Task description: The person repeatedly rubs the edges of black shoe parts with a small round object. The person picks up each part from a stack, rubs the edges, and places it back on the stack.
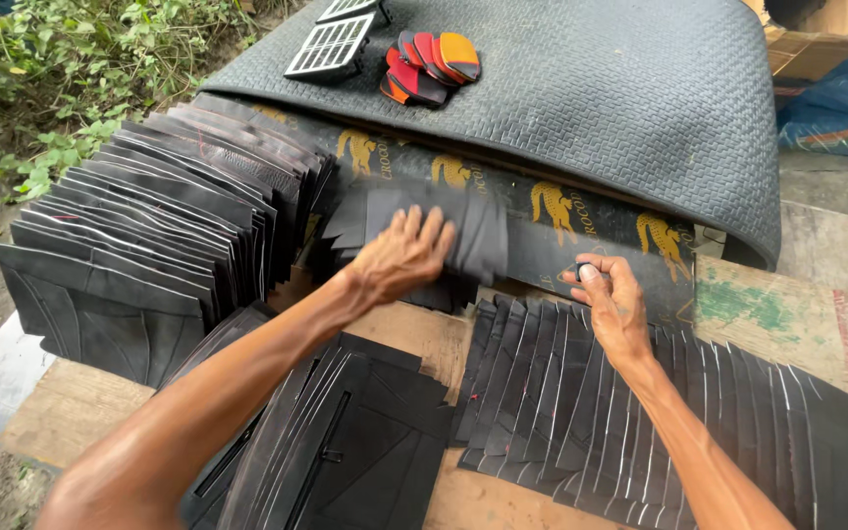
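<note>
Black rubber pieces [444, 236], thin and probably floppy yet light, lie mid-table under the left hand [399, 257], fingers spread flat; an edge looks easiest to grip. The right hand [612, 304] pinches a small dark object. Fanned stacks [159, 236] left and near crowd the wooden board [787, 314]; a rolled mat [591, 88] lies far.

Soft, even daylight falls over my work, bright but without hard shadows; only faint shade lies under my arms. The black sheets [581, 412] carry a dull sheen. Focus is sharp throughout, with wide-angle stretching at the edges.
</note>
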